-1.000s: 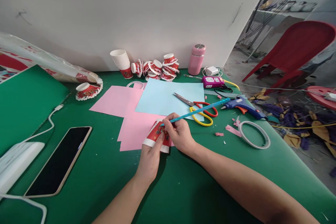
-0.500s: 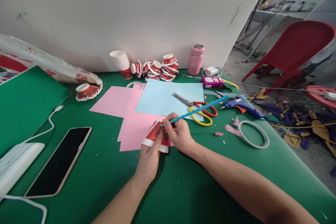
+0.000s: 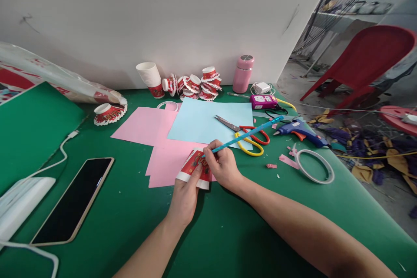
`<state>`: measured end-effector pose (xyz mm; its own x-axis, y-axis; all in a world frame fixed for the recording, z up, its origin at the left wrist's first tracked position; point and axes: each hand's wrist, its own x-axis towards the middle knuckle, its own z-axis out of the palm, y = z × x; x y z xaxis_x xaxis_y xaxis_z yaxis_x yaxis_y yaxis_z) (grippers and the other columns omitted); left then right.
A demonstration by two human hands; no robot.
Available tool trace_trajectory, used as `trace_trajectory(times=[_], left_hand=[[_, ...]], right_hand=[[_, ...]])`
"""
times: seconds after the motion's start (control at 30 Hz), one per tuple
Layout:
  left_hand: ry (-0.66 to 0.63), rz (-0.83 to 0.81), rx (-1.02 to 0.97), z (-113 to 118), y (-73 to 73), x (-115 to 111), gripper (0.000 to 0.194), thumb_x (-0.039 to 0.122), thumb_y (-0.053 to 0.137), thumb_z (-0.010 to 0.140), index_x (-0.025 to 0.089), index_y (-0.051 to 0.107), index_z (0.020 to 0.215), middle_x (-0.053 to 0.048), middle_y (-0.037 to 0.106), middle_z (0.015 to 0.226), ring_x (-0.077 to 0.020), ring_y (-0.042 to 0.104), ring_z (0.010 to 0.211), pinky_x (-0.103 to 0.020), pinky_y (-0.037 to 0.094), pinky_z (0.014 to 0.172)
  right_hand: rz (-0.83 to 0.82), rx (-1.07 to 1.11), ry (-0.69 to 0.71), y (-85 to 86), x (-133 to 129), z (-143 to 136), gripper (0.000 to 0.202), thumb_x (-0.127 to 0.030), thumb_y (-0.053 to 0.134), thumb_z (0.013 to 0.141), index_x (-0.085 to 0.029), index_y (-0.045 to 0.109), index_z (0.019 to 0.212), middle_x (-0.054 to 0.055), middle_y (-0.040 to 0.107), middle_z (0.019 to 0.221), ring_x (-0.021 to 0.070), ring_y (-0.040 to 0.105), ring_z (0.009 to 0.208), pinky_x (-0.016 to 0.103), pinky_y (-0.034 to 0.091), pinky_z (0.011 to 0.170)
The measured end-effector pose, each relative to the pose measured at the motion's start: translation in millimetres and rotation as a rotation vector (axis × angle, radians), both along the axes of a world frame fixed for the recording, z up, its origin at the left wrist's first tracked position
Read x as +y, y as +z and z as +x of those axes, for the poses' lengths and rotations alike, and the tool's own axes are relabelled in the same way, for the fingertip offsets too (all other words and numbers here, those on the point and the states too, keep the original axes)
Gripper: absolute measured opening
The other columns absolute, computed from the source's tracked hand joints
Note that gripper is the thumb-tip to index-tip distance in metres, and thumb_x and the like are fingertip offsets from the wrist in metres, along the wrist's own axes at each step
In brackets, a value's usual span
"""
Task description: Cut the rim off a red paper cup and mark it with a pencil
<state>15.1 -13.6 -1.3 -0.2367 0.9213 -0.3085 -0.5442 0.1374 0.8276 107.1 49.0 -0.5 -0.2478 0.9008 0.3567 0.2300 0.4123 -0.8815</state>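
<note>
My left hand [image 3: 186, 197] holds a red and white paper cup [image 3: 189, 168] near the middle of the green table, thumb on its printed side. My right hand [image 3: 224, 165] pinches a long blue pencil [image 3: 250, 132], its tip close to the cup's red surface. Under and behind the cup lie pink paper sheets [image 3: 143, 126] and a light blue sheet [image 3: 202, 119]. Scissors [image 3: 239, 129] with red and yellow handles rest open on the blue sheet, beneath the raised end of the pencil.
Along the wall stand stacked cups [image 3: 150, 79], a pile of cut cups [image 3: 193, 83] and a pink bottle [image 3: 243, 74]. To the right are a glue gun [image 3: 301, 131] and a tape roll [image 3: 330, 173]. A phone [image 3: 73, 202] lies at left.
The pencil in my right hand has shifted slightly, its tip moving a little to the right on the cup. My left hand and the cup look unmoved.
</note>
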Motion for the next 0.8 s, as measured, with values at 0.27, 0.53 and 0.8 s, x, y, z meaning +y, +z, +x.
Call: trace_trajectory(times=[0.27, 0.53, 0.8], left_hand=[[0.017, -0.015, -0.006, 0.2, 0.2, 0.7, 0.035, 0.033, 0.07, 0.068, 0.022, 0.065, 0.102, -0.004, 0.064, 0.115, -0.0258, 0.051, 0.116, -0.038, 0.04, 0.098], [0.007, 0.014, -0.01, 0.0, -1.6, 1.8, 0.033, 0.032, 0.068, 0.07, 0.024, 0.065, 0.102, -0.002, 0.064, 0.115, -0.0256, 0.049, 0.118, -0.038, 0.039, 0.099], [0.001, 0.005, 0.0, 0.3, -1.6, 0.4, 0.038, 0.033, 0.068, 0.07, 0.023, 0.063, 0.107, -0.004, 0.062, 0.119, -0.0262, 0.048, 0.12, -0.038, 0.038, 0.099]], right_hand=[[-0.007, 0.002, -0.007, -1.0, 0.6, -0.2, 0.021, -0.029, 0.04, 0.083, -0.019, 0.043, 0.064, -0.004, 0.042, 0.051, 0.0075, 0.038, 0.041, 0.02, 0.029, 0.041], [-0.001, 0.035, 0.008, -1.1, -0.1, -1.4, 0.026, -0.028, 0.042, 0.084, -0.018, 0.045, 0.059, 0.001, 0.057, 0.067, 0.0072, 0.044, 0.046, 0.02, 0.034, 0.044], [0.003, 0.078, 0.046, -1.6, -0.3, -3.6, 0.029, -0.027, 0.044, 0.084, -0.017, 0.05, 0.058, 0.003, 0.06, 0.071, 0.0083, 0.053, 0.05, 0.019, 0.04, 0.048]])
